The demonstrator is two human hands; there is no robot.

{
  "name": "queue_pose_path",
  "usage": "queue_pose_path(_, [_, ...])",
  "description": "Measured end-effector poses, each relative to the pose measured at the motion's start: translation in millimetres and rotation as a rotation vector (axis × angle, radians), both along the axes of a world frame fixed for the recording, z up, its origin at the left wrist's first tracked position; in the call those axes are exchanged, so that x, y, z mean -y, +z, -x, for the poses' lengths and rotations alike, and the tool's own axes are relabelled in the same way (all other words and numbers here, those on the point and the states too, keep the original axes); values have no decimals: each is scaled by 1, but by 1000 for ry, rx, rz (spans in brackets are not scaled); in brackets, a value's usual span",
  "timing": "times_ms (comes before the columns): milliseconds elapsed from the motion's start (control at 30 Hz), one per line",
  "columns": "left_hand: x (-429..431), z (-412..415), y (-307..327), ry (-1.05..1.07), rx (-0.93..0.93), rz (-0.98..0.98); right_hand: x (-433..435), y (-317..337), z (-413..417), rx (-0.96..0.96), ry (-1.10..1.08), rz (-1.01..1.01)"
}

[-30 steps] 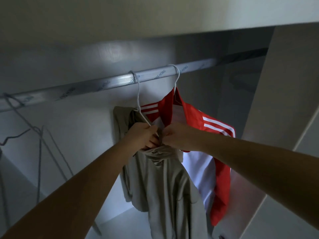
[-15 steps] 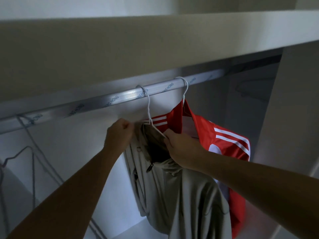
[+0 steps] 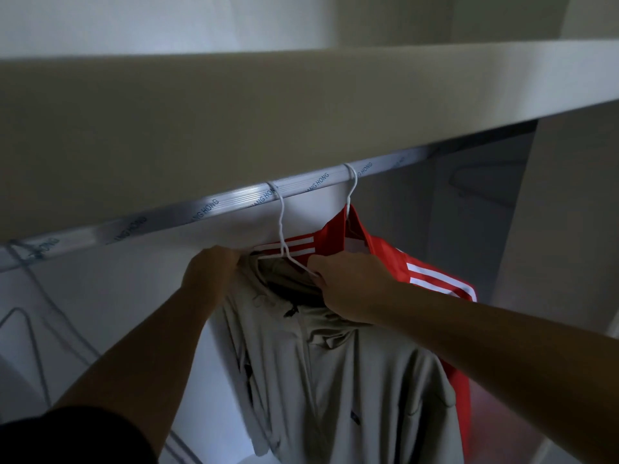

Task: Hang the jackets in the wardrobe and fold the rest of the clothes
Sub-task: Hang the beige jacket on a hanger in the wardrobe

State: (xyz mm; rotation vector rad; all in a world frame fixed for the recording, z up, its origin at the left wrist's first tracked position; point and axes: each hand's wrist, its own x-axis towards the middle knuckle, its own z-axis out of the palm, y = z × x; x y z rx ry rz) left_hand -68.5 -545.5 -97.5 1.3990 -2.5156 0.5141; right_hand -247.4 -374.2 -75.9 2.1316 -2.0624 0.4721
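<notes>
Bare rail (image 3: 167, 217) left of beige jacket (image 3: 351, 380); red jacket (image 3: 432, 272) crowds its right.

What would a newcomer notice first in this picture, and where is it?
The red jacket with white stripes stands out first, hanging from the metal rail at the right. Left of it, in the middle, hangs a beige jacket on a white hanger; the left hand grips its shoulder and the right hand holds its collar.
</notes>
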Motion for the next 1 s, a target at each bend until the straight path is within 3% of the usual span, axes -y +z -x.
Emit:
queue_pose_path(267, [-1,-21,-7,222,-13,-137,-9,-6,13,33,-12,-73])
queue_pose_path(333, [-4,-22,-8,188,-152,-216,-20,-10,23,153,17,-122])
queue_pose_path(400, [-14,-12,-5,79,-409,-374,-35,-13,35,210,57,-162])
queue_pose_path(500, [-31,5,1,-70,-771,-561,-49,-13,50,44,79,-201])
queue_pose_path(633, [-43,10,9,-106,-759,-520,-50,3,56,-170,4,-197])
queue_pose_path(733, [-49,12,17,-44,-793,-634,-47,13,50,-200,-69,-180])
queue_pose_path(800, [-61,11,18,17,-738,-688,-48,13,46,-151,-112,-161])
queue_pose_path(867, [-81,9,17,79,-655,-613,-56,11,42,-15,-136,-148])
queue_pose_path(933, [-109,8,16,53,-719,-481,-76,6,39,187,-138,-106])
queue_pose_path(1000, [-151,10,17,-102,-826,-434,-112,-6,34,337,-158,-50])
